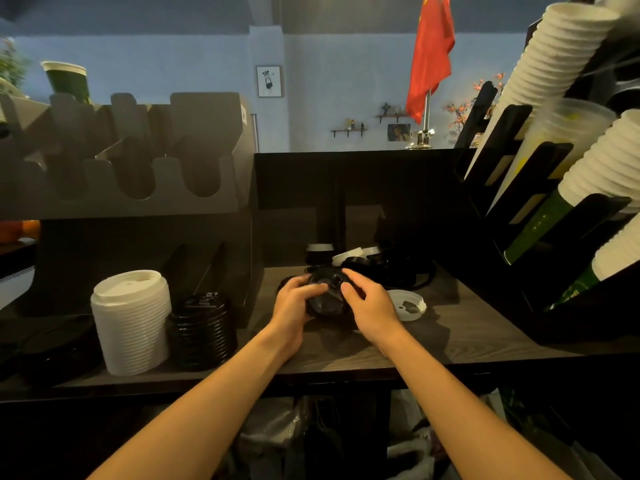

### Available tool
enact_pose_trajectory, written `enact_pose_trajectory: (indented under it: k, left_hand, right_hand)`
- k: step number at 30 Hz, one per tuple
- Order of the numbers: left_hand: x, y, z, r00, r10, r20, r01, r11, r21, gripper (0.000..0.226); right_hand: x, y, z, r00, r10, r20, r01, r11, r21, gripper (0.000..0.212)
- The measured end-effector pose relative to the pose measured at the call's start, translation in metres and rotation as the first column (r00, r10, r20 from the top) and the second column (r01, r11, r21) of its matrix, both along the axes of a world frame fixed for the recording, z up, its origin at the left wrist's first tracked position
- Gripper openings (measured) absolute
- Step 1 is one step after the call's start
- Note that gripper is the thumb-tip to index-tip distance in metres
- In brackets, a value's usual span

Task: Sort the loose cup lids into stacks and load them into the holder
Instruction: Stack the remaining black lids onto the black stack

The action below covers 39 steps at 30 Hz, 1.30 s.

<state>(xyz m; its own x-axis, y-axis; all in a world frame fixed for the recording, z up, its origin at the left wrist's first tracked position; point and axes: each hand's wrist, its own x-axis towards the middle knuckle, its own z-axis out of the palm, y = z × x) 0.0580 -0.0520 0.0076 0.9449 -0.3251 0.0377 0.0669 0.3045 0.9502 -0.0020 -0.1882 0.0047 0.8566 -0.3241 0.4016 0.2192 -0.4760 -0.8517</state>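
Two hands, two stacks, one clutch of black lids

Two bare forearms reach forward side by side over the counter [346, 351]. Left hand [296, 301] and right hand [372, 308] meet around one small clutch of black lids [325, 299]. The fingers of both hands curl over its top and sides, gripping it low over the wood. The number of lids in the clutch cannot be told; they are dark, glossy and round.

- One white lid [407, 305] lies alone and flat, just right of the right hand.
- One loose pile [363, 259] of mixed black and white lids sits just beyond the fingertips.
- Two upright stacks stand side by side, well left of the left hand: one white stack [131, 323], taller, and one black stack [202, 332], shorter.
- One grey holder [121, 161] with scooped slots stands left of and beyond the hands, above the stacks.
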Motion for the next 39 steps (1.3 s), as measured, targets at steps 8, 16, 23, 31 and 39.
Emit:
enact_pose_trajectory:
  k: [8,16,23,31,39]
  left_hand:
    - [0.012,-0.015,0.016,0.967,0.183,0.178,-0.199,0.977,0.081,0.031]
    - [0.037,-0.019,0.006,0.819,0.562,0.112,-0.568,0.823,0.021,0.037]
    - [0.044,-0.016,0.011,0.788,0.615,-0.024,-0.616,0.786,-0.054,0.052]
    - [0.045,-0.016,0.006,0.829,0.552,-0.089,-0.556,0.831,-0.027,0.049]
    - [0.045,-0.012,0.009,0.851,0.515,-0.103,-0.519,0.855,-0.013,0.051]
  right_hand:
    - [0.012,0.001,0.0,0.993,-0.092,-0.067,0.073,0.966,-0.247,0.051]
    - [0.026,0.017,0.0,0.996,-0.091,-0.013,0.041,0.562,-0.826,0.048]
    - [0.052,0.016,0.004,0.972,-0.062,-0.228,-0.165,0.513,-0.843,0.063]
    - [0.042,0.016,0.004,0.974,-0.216,-0.076,0.032,0.46,-0.887,0.069]
    - [0.034,0.005,0.005,0.979,-0.205,0.018,0.154,0.672,-0.724,0.071]
